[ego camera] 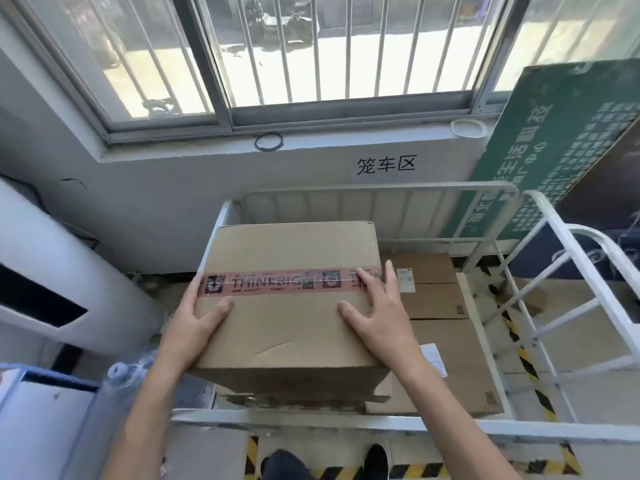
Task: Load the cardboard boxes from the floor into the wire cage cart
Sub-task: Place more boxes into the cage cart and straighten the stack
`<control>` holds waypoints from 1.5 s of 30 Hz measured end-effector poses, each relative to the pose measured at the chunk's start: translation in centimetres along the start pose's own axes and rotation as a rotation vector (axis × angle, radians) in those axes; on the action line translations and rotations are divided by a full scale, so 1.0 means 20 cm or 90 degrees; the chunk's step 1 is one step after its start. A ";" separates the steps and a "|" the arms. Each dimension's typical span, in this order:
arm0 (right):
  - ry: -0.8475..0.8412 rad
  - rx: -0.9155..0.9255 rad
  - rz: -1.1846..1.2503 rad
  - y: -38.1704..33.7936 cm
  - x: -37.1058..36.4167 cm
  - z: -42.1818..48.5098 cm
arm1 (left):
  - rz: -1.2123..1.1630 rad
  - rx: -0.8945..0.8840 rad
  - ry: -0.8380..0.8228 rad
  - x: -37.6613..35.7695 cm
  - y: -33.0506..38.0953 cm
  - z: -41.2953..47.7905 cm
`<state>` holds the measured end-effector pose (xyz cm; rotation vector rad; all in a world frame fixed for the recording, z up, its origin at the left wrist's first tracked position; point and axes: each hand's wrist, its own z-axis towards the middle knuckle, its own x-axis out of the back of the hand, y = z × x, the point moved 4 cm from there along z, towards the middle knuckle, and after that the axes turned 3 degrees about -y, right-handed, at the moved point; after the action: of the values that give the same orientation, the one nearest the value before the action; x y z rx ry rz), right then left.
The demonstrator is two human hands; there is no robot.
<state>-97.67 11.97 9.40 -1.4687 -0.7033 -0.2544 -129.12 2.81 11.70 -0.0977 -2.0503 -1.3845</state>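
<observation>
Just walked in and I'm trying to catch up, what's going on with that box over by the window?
A person has both hands on a cardboard box sealed with pink THINKBIG tape, inside the white wire cage cart. The left hand grips the box's left edge; the right hand lies flat on top near the right edge. Other cardboard boxes lie lower in the cart, to its right.

Strong daylight pours through the barred window (311, 46), blowing the ground outside out to near white and lighting the room evenly, with only soft shadows under the cardboard box (287, 327). The wide-angle lens bows the window frame and the cart rails (381, 188) toward the edges; the left and bottom margins are smeared, while the box's tape print reads sharp.
</observation>
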 end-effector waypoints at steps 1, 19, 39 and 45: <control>-0.009 -0.023 0.013 0.00 -0.01 0.00 | -0.016 0.004 -0.002 0.00 0.01 -0.01; 0.180 -0.036 0.083 0.03 0.73 0.23 | -0.170 -0.177 -0.133 -0.38 0.71 0.34; 0.019 -0.136 0.142 0.58 -0.25 1.47 | -0.097 -0.054 -0.071 -0.61 0.04 1.60; -0.060 -0.172 0.095 0.75 -0.78 1.75 | -0.105 0.092 -0.082 -0.67 -0.60 1.97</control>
<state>-111.17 43.42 -13.59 -1.7925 -0.6487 -0.1701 -142.12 34.91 -14.29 0.0456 -2.3038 -1.3514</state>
